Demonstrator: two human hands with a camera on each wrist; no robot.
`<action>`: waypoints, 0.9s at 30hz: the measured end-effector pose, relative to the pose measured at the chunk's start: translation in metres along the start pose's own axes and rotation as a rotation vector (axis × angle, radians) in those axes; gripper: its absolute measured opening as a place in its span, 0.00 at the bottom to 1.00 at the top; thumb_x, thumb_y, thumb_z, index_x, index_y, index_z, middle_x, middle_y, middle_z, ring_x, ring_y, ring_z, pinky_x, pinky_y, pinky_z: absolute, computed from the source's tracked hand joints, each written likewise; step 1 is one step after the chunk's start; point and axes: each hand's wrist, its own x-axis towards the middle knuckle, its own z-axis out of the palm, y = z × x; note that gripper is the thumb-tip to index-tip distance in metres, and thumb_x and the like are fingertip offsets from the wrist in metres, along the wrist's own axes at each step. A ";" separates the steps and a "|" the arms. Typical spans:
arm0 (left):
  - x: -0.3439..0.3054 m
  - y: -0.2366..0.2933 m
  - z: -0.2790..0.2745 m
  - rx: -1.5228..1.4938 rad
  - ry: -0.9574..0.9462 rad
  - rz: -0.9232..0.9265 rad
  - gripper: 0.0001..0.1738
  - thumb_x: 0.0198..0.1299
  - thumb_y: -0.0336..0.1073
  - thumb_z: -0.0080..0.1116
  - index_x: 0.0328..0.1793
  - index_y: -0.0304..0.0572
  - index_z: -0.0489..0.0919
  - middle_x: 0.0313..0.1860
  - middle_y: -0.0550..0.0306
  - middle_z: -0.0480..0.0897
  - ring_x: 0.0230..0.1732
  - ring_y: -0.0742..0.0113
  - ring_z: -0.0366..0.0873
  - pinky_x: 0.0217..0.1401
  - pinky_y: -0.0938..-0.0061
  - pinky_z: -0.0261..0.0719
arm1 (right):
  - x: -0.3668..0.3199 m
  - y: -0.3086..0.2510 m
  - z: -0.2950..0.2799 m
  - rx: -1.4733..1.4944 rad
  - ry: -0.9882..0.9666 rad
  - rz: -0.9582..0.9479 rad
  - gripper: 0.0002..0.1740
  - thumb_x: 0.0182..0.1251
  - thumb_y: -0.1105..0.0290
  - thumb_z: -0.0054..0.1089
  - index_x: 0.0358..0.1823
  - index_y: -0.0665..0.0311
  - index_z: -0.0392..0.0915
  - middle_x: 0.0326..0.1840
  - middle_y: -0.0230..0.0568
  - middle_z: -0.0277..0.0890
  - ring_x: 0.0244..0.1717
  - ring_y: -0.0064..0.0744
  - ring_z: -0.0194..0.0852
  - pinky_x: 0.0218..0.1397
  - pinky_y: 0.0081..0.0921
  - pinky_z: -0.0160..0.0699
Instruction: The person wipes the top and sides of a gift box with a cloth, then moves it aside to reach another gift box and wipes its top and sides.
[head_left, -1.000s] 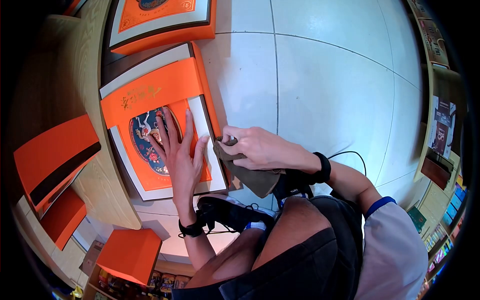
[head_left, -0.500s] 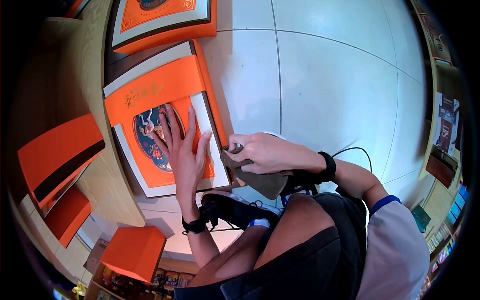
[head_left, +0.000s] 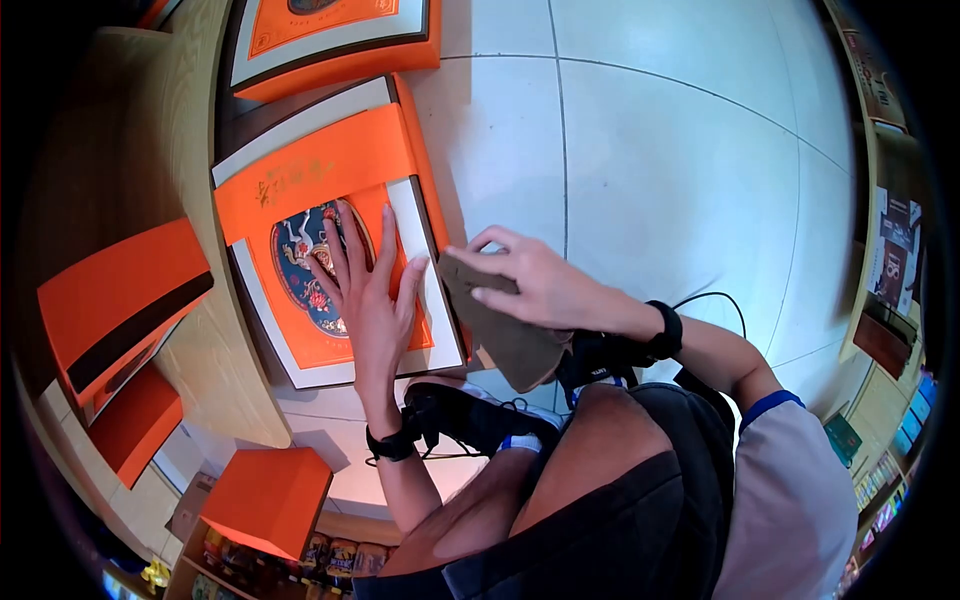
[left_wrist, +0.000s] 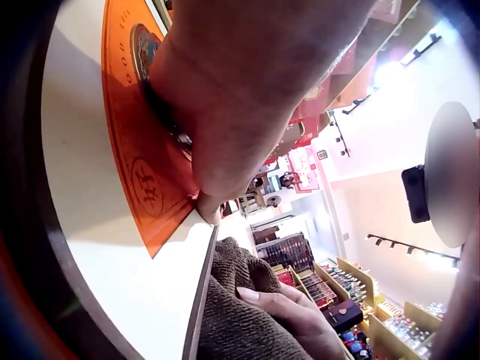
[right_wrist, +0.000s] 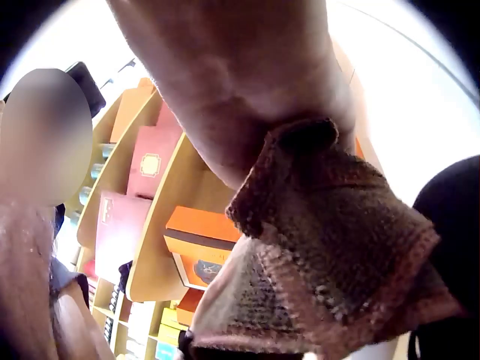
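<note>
An orange gift box (head_left: 310, 350) with a white border and an orange band lies at the left in the head view. My left hand (head_left: 370, 300) rests on its dark oval medallion (head_left: 296, 262), fingers spread and straight. Just off the box's right edge, my right hand (head_left: 545, 285) holds a brown cloth (head_left: 505, 335) between thumb and fingers. The cloth hangs down along the box side in the left wrist view (left_wrist: 240, 322). In the right wrist view the cloth (right_wrist: 337, 232) covers most of the fingers.
A second orange box (head_left: 340, 50) lies beyond the first. Orange boxes (head_left: 125, 290) stand on a wooden shelf at the left, and another (head_left: 265, 500) is lower left. Pale floor tiles (head_left: 680, 180) spread to the right, up to a shelf of goods. A shoe (head_left: 475, 415) is near the box.
My right hand has risen slightly, and its fingers are less tightly bunched on the cloth, which hangs flatter. My left hand stays on the medallion. The head view has shifted slightly.
</note>
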 end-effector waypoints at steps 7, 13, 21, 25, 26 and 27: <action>-0.001 -0.002 0.002 -0.001 0.004 -0.004 0.35 0.75 0.59 0.58 0.86 0.67 0.70 0.93 0.51 0.49 0.93 0.47 0.40 0.89 0.37 0.23 | -0.005 -0.006 0.019 -0.061 -0.117 -0.007 0.37 0.72 0.71 0.61 0.80 0.72 0.63 0.67 0.57 0.61 0.62 0.56 0.79 0.69 0.44 0.79; 0.000 -0.001 0.003 0.012 0.015 -0.003 0.35 0.75 0.60 0.57 0.85 0.67 0.71 0.93 0.52 0.49 0.93 0.48 0.40 0.89 0.38 0.23 | -0.009 0.010 0.028 -0.098 -0.048 -0.158 0.37 0.69 0.74 0.65 0.80 0.67 0.66 0.68 0.53 0.60 0.57 0.53 0.81 0.64 0.42 0.82; 0.001 0.000 0.002 -0.003 0.007 -0.017 0.35 0.74 0.61 0.57 0.85 0.67 0.71 0.94 0.53 0.49 0.93 0.49 0.40 0.89 0.38 0.23 | -0.015 0.002 0.022 -0.061 -0.189 -0.083 0.30 0.67 0.73 0.66 0.71 0.71 0.75 0.65 0.52 0.62 0.54 0.51 0.81 0.60 0.40 0.83; 0.001 0.000 0.002 0.004 0.006 -0.016 0.35 0.74 0.61 0.57 0.85 0.68 0.71 0.94 0.53 0.49 0.93 0.49 0.40 0.89 0.38 0.23 | -0.020 0.009 0.025 -0.068 -0.180 -0.165 0.32 0.67 0.73 0.63 0.72 0.76 0.72 0.63 0.56 0.63 0.50 0.54 0.83 0.61 0.42 0.84; 0.001 0.000 0.002 0.000 0.005 -0.018 0.35 0.74 0.61 0.57 0.85 0.68 0.71 0.94 0.53 0.49 0.93 0.48 0.40 0.89 0.38 0.22 | -0.021 0.011 0.026 -0.080 -0.203 -0.167 0.31 0.67 0.72 0.63 0.71 0.76 0.73 0.63 0.56 0.63 0.49 0.54 0.83 0.60 0.42 0.84; 0.001 0.000 0.002 0.000 0.005 -0.017 0.35 0.74 0.61 0.57 0.85 0.68 0.71 0.94 0.53 0.49 0.93 0.48 0.40 0.89 0.38 0.22 | -0.021 0.013 0.027 -0.093 -0.227 -0.168 0.31 0.68 0.72 0.63 0.71 0.76 0.73 0.62 0.56 0.64 0.49 0.55 0.83 0.59 0.43 0.84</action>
